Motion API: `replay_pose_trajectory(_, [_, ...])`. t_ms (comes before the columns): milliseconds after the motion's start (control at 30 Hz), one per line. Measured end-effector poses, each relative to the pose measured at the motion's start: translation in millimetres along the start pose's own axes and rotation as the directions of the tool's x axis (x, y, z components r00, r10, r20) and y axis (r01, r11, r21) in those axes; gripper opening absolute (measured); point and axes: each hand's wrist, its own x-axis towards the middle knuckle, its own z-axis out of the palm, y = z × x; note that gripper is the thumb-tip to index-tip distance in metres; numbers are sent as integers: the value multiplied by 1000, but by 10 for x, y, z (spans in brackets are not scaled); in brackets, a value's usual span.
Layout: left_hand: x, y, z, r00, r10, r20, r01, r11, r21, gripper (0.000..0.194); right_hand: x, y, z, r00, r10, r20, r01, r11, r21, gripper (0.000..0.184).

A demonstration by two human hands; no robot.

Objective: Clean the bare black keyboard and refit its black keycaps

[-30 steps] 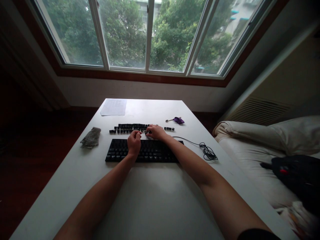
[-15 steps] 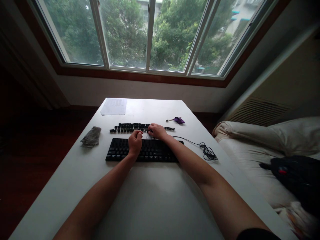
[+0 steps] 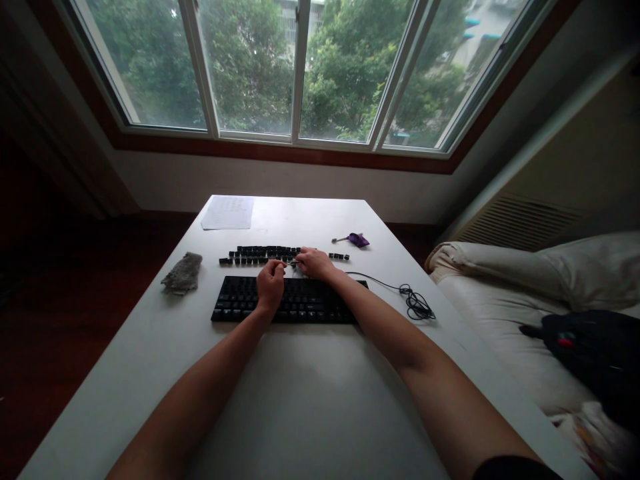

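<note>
My left hand [image 3: 270, 283] is closed in a pinch above the black keyboard [image 3: 237, 298], with a thin shiny metal tool [image 3: 292, 262] sticking out to the right of its fingertips. The tool is too small to name further. At its far end is my right hand [image 3: 315, 263], fingers bent down and drawn together just beyond the keyboard. A small dark piece seems to be at those fingertips, but the fingers mostly cover it. Several loose black keycaps [image 3: 250, 252] lie in rows behind the keyboard, partly hidden by my right hand.
On the white table [image 3: 300, 393], a grey cloth [image 3: 183, 273] lies left and a paper sheet [image 3: 227, 213] far left. A purple object with a small brush-like stick [image 3: 358, 240] is at the back right. The coiled cable [image 3: 416, 303] lies right; a sofa [image 3: 520, 293] stands beyond.
Both hands have shifted slightly to the right since the first frame. The metal tool stays between them, and the keyboard and keycap rows look unchanged.
</note>
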Motion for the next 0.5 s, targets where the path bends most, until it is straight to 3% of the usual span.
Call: replay_pose_trajectory(500, [5, 1, -8, 1000, 1, 0, -1, 1000, 1, 21, 2, 47, 95, 994, -60, -95, 73, 987, 144, 28])
